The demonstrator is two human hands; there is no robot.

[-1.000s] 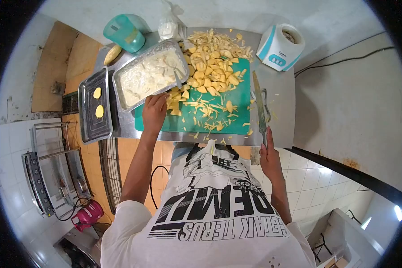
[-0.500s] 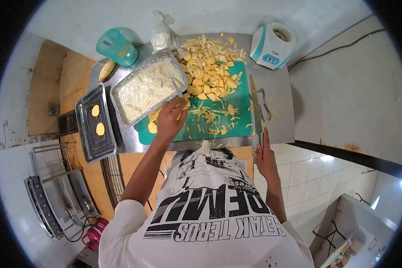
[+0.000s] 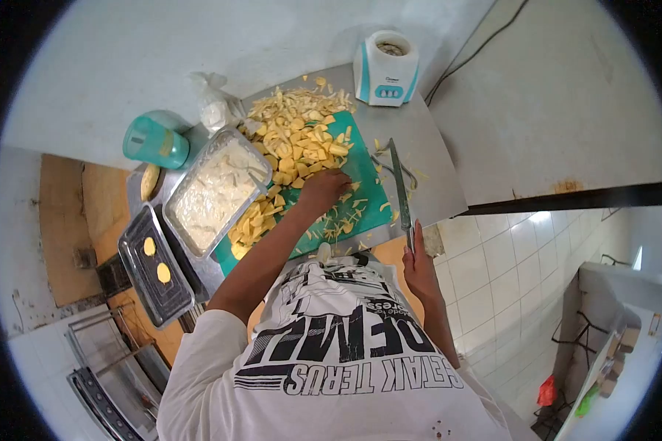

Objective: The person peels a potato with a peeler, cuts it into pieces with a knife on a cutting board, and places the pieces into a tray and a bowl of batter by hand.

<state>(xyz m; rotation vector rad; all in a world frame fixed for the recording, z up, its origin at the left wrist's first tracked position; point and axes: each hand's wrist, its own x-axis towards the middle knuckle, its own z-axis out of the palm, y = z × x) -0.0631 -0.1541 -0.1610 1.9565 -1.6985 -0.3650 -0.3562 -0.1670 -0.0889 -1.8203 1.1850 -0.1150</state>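
Note:
My right hand (image 3: 419, 268) is wrapped round the handle of a long knife (image 3: 399, 180), its blade pointing away from me along the right side of a green cutting board (image 3: 371, 173). Over the board, my left hand (image 3: 324, 191) reaches palm down to the near edge of a heap of cut yellow tuber pieces (image 3: 301, 151). Its fingers look apart, though their tips are partly hidden. Thin yellow strips (image 3: 342, 224) lie scattered just nearer to me. Beside my left forearm, more sliced pieces (image 3: 250, 224) are piled against a metal tray of pale batter (image 3: 217, 187), which has a utensil resting in it.
At the left, a dark baking tray (image 3: 154, 268) holds two yellow slices. Behind it are a whole tuber (image 3: 150, 181) and a teal container (image 3: 154, 143). A plastic bag (image 3: 217, 106) and a white-and-blue appliance (image 3: 388, 70) stand along the wall. Peelings (image 3: 294, 103) lie at the back.
My left hand has moved right, from beside the batter tray to the heap's near edge. My right hand keeps hold of the knife. The whole view has turned and shifted.

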